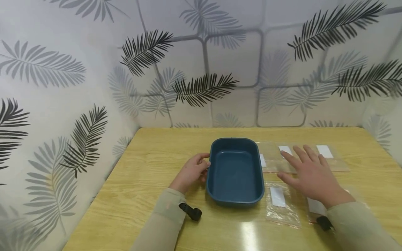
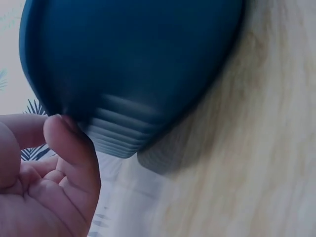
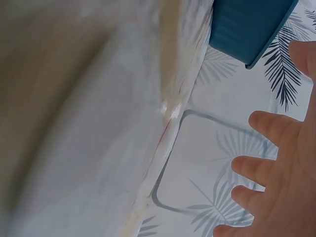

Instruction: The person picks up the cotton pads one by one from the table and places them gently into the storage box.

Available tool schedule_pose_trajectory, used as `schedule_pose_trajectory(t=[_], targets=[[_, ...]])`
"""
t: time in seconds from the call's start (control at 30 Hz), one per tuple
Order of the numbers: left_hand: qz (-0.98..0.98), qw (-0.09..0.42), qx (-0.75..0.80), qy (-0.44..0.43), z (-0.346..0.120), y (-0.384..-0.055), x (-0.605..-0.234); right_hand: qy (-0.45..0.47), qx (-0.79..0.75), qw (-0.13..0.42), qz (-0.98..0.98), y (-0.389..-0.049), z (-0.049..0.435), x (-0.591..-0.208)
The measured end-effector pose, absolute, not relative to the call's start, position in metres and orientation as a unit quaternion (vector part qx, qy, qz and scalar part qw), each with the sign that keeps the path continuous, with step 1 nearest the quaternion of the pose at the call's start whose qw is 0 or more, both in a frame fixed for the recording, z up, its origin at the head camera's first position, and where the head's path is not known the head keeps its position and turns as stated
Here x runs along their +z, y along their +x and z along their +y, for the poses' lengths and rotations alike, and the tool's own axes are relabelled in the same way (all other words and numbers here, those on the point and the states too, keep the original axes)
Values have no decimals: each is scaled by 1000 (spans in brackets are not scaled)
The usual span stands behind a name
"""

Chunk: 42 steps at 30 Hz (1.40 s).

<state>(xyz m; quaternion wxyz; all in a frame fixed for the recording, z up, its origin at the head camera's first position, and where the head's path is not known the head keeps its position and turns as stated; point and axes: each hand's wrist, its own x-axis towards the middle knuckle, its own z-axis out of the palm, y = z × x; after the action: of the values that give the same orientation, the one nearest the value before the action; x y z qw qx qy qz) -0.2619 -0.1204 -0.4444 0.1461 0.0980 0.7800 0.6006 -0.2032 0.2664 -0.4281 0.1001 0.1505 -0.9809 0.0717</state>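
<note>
A dark blue rectangular plastic bin (image 1: 235, 174) stands upright on the wooden table, its inside bare. At its left side my left hand (image 1: 192, 170) pinches the rim between thumb and fingers, seen closer in the left wrist view, where the thumb (image 2: 66, 140) lies on the bin's edge (image 2: 138, 64). To the right of the bin, my right hand (image 1: 314, 177) hovers with spread fingers over several clear plastic bags, holding nothing. One bag (image 1: 290, 212) with a white label lies nearest the bin's front right corner; another bag (image 1: 316, 207) is partly hidden under the right wrist.
Further clear bags with white labels (image 1: 325, 151) lie in a row at the back right, one against the bin's right side. Wood-grain table surface (image 1: 150, 160) extends left of the bin. A leaf-patterned wall covering (image 1: 232, 62) rises behind the table and at its left.
</note>
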Motion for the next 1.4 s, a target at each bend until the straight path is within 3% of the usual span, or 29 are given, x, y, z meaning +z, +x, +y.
schedule_pose_trajectory(t=[0.6,1.13,1.4], targets=[[704,155,687,86,-116,-264,-457,202,81,42,-975,-248,242,-419],[649,177,735,79,-114,-263,-462,185,97,-69,-976,-294,242,-434],[638,181,744,79,-115,-263,-463,208,91,-56,-972,-299,242,-439]])
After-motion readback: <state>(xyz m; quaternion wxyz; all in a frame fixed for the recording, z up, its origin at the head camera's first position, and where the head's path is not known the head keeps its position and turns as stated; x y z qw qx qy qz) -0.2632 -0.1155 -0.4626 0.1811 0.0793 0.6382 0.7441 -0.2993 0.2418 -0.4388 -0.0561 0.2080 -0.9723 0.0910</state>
